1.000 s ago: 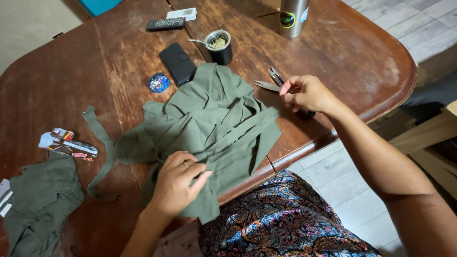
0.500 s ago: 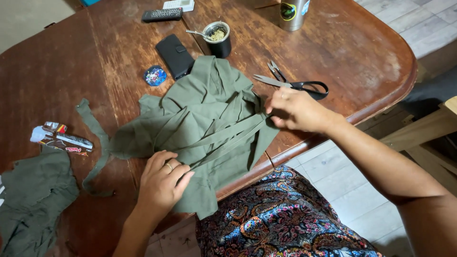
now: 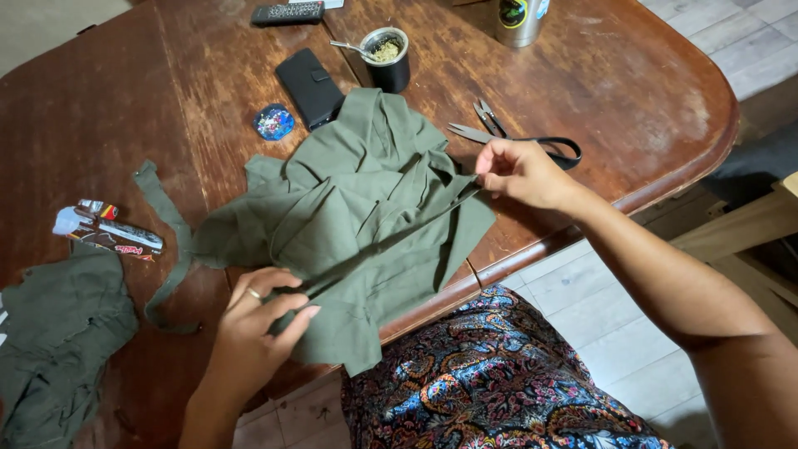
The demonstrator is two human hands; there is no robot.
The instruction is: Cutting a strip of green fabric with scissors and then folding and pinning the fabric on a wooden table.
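Between both hands: green fabric strip [image 3: 391, 241] pulled taut for straightening | left hand [image 3: 262, 312] grip pinched on near end | right hand [image 3: 519, 170] grip pinched on far end | scissors [image 3: 515, 140] just behind right, within reach

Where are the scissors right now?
In the head view, the scissors lie on the wooden table, just beyond the right hand, right of the green fabric and below the metal tumbler.

On the dark wooden table [image 3: 125, 91], the left hand [image 3: 258, 320] at seven o'clock and right hand [image 3: 519, 170] at two o'clock pinch a taut strip of olive-green cloth [image 3: 357, 224]; black-handled scissors [image 3: 515, 140] lie just beyond.
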